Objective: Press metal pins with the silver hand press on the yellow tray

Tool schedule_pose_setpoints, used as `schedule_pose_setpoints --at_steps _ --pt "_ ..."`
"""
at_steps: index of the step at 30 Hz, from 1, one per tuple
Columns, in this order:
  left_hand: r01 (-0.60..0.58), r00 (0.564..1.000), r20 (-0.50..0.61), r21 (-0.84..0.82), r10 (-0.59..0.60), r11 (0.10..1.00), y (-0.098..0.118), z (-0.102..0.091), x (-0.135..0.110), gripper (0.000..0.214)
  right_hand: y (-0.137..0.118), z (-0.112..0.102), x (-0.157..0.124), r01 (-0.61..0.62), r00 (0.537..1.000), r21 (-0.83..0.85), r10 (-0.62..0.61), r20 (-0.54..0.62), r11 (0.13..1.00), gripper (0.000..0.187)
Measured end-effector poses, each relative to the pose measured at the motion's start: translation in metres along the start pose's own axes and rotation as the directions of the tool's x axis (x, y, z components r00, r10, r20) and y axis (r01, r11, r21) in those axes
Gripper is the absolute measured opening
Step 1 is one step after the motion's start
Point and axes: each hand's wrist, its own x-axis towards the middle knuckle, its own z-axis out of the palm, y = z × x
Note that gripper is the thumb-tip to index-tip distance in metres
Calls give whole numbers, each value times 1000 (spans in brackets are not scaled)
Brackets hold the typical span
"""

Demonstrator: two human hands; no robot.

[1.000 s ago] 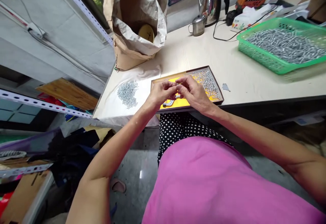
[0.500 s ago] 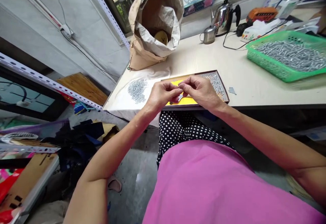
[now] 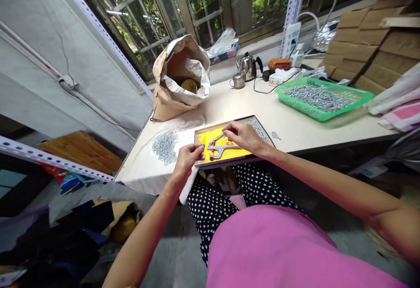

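Observation:
My left hand (image 3: 191, 157) is in a pinch just off the left edge of a shallow tray (image 3: 271, 143); anything between its fingertips is too small to make out. My right hand (image 3: 243, 136) hangs over the tray, thumb and fingers pinched together, with what they hold hidden. Under it, on a yellow sheet (image 3: 205, 136), lies a silver plier-like tool (image 3: 217, 151) with two spread arms. Its upper arm ends near my right fingertips; I cannot tell whether they touch. Small metal pieces (image 3: 257, 127) fill the tray's right side.
A heap of small metal pieces (image 3: 165, 148) lies on white cloth to the left. Behind stands an open paper sack (image 3: 164, 102). A green basket (image 3: 323, 115) of metal parts, a steel kettle (image 3: 246, 66) and a metal cup (image 3: 238, 81) stand farther back on the table (image 3: 226, 100).
My hands, which met above the tray, have come apart: the left to the tray's left edge, the right over the tool. The view has shifted, showing more window and the tool uncovered.

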Motion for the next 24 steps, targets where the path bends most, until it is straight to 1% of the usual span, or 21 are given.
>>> schedule_pose_setpoints --at_steps 3,6,9,10,12,13,14,15,16,17,18,20,22,24 --pt "-8 999 -48 35 9 999 -21 -8 14 31 27 1 6 20 1000 -143 -17 21 990 11" --pt "10 995 -99 50 -5 999 -37 -16 24 29 41 17 16 6 996 -170 10 91 985 12" --pt "53 995 -88 84 -46 995 -46 -21 29 29 36 38 36 20 990 -98 -5 144 995 11" --pt "75 995 -71 87 -69 993 -47 -20 30 30 32 43 44 45 986 -50 -37 161 998 13" --pt "128 991 -36 79 -125 989 -50 -16 32 31 28 45 56 122 977 1 -120 175 993 23" --pt "149 989 -22 73 -148 986 -51 -13 33 31 28 43 59 163 970 -25 -156 189 986 23" --pt "159 987 -9 75 -159 984 -52 -9 35 31 31 40 58 198 958 -78 -176 228 977 22" --pt "153 988 7 92 -155 984 -52 -5 36 30 36 35 55 221 941 -149 -170 291 964 22" --pt "132 990 33 127 -137 983 -52 -1 38 29 42 30 50 232 919 -227 -137 369 946 23" --pt "92 991 77 179 -107 980 -52 3 40 26 50 26 42 246 882 -285 -91 463 926 22" --pt "33 988 136 242 -68 970 -52 7 42 23 57 23 33 255 848 -333 -44 529 908 19" --pt "-113 961 277 382 3 917 -50 12 45 16 71 20 17 273 795 -399 29 607 875 16" --pt "-242 927 374 510 41 825 -48 14 48 11 80 22 6 285 777 -434 59 626 855 18" --pt "-293 922 386 635 35 715 -46 9 48 12 85 27 2 288 777 -463 78 624 838 18"
